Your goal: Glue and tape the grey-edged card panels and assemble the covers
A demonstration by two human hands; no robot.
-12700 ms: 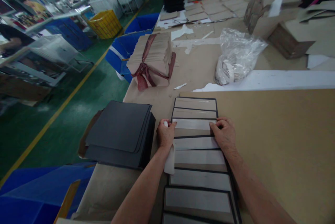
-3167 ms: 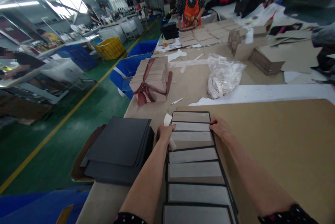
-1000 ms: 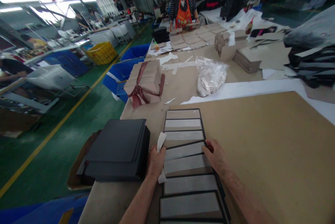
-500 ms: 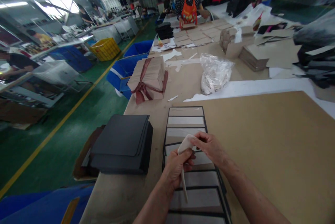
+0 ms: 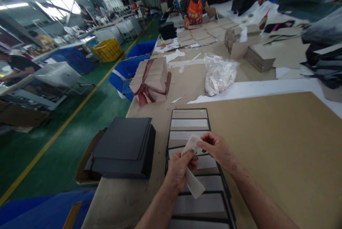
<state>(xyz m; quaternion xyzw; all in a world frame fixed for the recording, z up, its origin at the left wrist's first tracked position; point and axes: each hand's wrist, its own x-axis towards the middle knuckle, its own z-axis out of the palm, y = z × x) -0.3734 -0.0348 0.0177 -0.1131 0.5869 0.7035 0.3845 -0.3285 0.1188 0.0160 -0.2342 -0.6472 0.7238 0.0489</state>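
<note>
My left hand [image 5: 178,169] is closed around the middle of a white strip [image 5: 196,185] with rounded ends. One end hangs below the fist with its flat face showing, and the other sticks out above the thumb. At the strip's upper end, the thumb and fingers of my right hand [image 5: 217,149] are pinched on its edge. Both hands hover over a row of overlapping dark-edged panels [image 5: 198,204]. Each panel shows a pale strip across it, and my hands hide part of the row's middle.
Left of the row stands a stack of black sheets [image 5: 121,138]. Beyond it lies a bundle of boards [image 5: 157,74] tied with a maroon ribbon. A clear plastic bag [image 5: 220,75] rests farther back. A large brown board [image 5: 278,132] covers the right side. A person in an orange apron [image 5: 195,9] works at the far end.
The white strip has turned, so its lower end now shows its flat face rather than its thin edge. My right hand has shifted slightly. The far person's arms have moved.
</note>
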